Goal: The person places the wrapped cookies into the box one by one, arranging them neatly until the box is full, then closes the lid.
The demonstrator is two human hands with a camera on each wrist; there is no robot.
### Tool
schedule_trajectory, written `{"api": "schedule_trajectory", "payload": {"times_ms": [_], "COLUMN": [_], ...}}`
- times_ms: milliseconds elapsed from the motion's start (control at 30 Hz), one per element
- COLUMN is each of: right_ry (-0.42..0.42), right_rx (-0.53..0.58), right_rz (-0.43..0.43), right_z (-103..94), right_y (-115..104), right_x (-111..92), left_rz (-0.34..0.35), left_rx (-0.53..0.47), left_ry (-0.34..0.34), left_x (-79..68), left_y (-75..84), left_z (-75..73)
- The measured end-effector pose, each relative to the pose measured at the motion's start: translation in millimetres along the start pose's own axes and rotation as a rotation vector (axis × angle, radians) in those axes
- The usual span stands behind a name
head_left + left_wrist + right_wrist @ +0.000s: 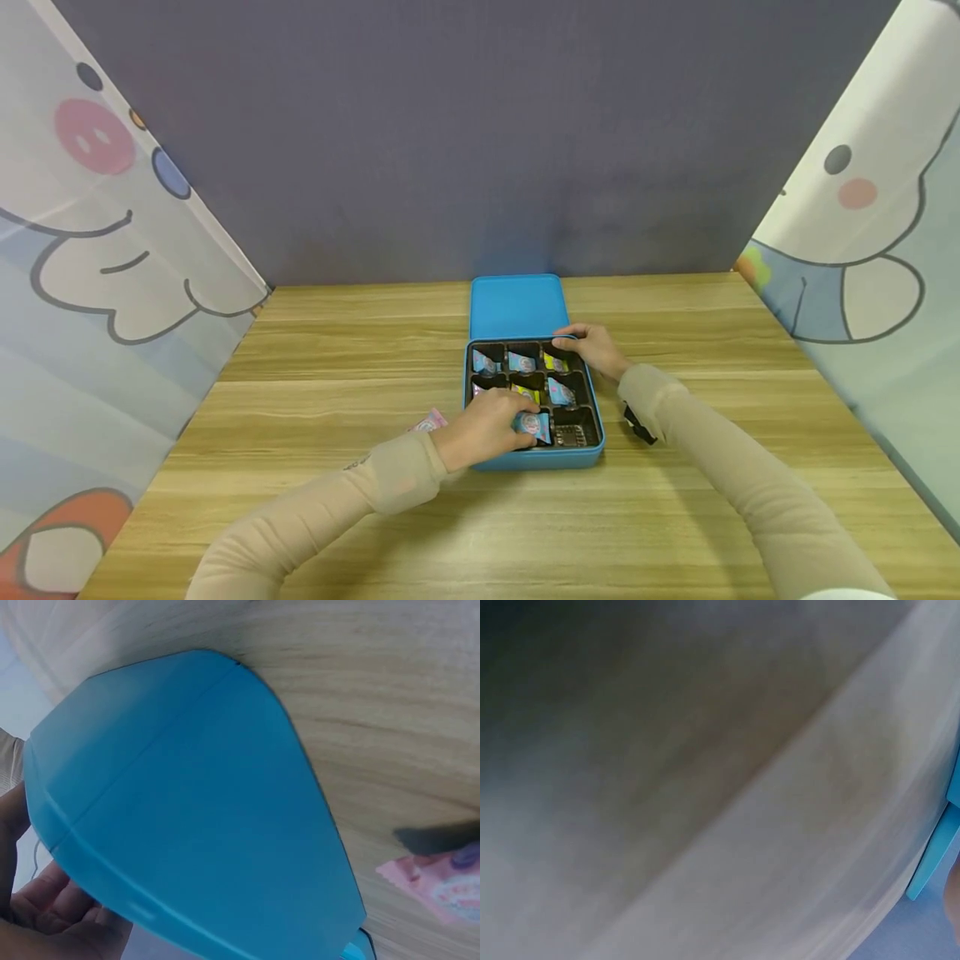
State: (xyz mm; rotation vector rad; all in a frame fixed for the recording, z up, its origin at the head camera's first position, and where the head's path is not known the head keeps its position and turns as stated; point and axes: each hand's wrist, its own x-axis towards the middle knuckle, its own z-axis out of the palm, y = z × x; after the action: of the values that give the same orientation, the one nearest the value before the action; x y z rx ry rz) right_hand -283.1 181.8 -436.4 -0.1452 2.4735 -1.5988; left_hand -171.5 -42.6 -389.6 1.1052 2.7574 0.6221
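A blue box [536, 459] with a black divided tray stands on the table, its lid [517, 306] folded back. At its front, my left hand [489, 427] pinches a blue candy packet [534, 426] between thumb and fingers in the middle front compartment. My right hand [595, 346] grips the rim at the far right corner, thumb on the inner side. Blue candy packets [522, 362] and a yellow one [555, 362] lie in the back row. The middle row holds another yellow packet and a blue one [560, 392]. The left hand hides the front left compartment.
A pink candy packet [429, 420] lies on the wooden table [337, 350] left of the box, partly behind the left forearm. The front right compartment [572, 435] shows its bare bottom. A dark grey panel [487, 142] rises behind the table, with cartoon-printed curtains [862, 333] at both sides.
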Motion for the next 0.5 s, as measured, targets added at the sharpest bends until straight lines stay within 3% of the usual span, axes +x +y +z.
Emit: {"api": "schedule_trajectory", "payload": {"times_ms": [500], "right_ry": [0.004], "right_rx": [0.001], "right_rz": [-0.001], "right_z": [-0.3], "right_y": [1.4], "right_x": [1.3], "left_rz": [0.021], "left_rx": [-0.027], "left_ry": [0.056], "left_x": [-2.6], "left_y": [-3.8], "left_z": [7.2]}}
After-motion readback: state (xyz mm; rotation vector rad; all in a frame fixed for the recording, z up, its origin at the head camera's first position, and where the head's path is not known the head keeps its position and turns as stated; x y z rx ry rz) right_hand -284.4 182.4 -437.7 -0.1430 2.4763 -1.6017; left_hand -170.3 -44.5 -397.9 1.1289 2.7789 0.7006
